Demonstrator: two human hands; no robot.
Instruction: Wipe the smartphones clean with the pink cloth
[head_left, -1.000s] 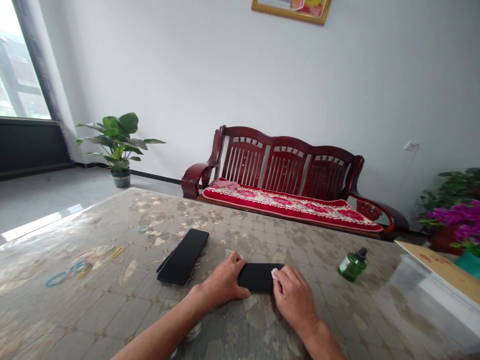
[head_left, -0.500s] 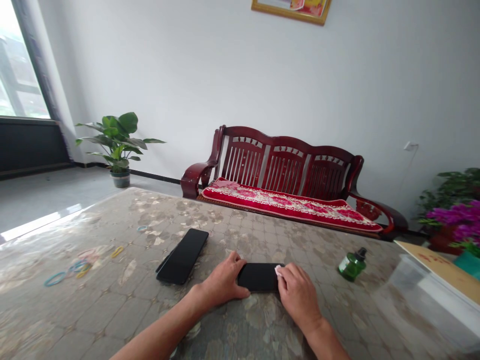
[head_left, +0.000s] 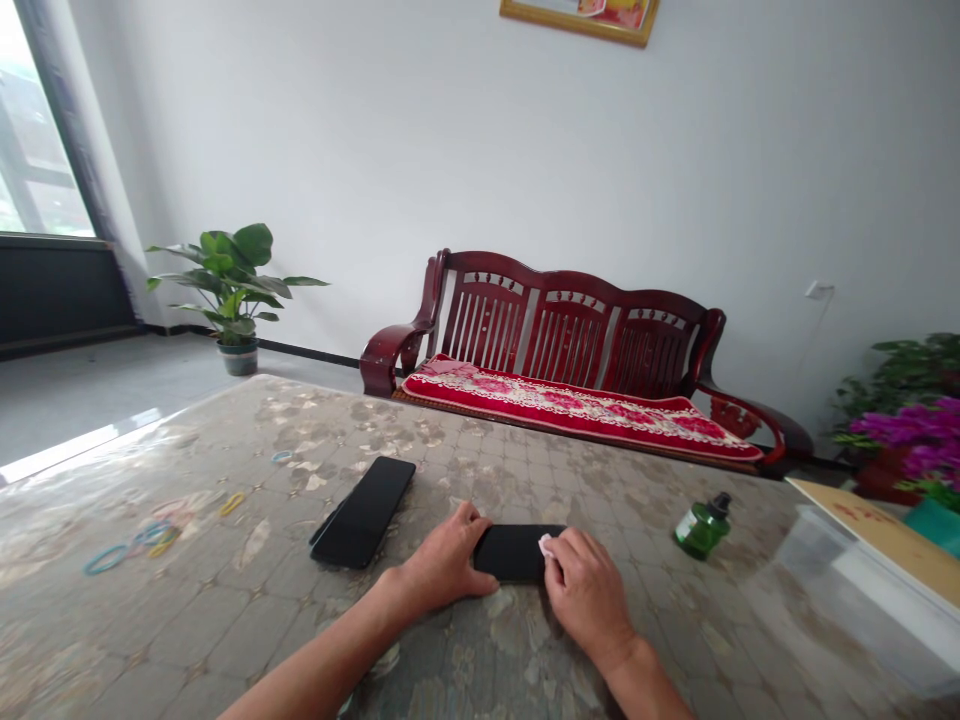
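Observation:
A black smartphone (head_left: 510, 553) lies flat on the patterned tablecloth, its dark screen facing up. My left hand (head_left: 450, 555) grips the phone's left end between thumb and fingers. Over its right end, my right hand (head_left: 589, 590) is closed on a small white wad of tissue or cloth (head_left: 545, 545) pressed to the screen. The phone's right edge is hidden under that hand. To the left lies a second, larger black smartphone (head_left: 365, 512), set at a slant, with something thin showing along its left edge.
A green spray bottle (head_left: 703, 526) stands to the right, near a clear plastic box (head_left: 840, 590) with a tan board on top. Several coloured bands (head_left: 157, 537) lie at left. Beyond the table (head_left: 247, 620) are a wooden bench (head_left: 570, 330) and a potted plant (head_left: 238, 356).
My right hand has slid a little to the left along the phone's screen with the white wad. The left hand keeps its hold on the phone.

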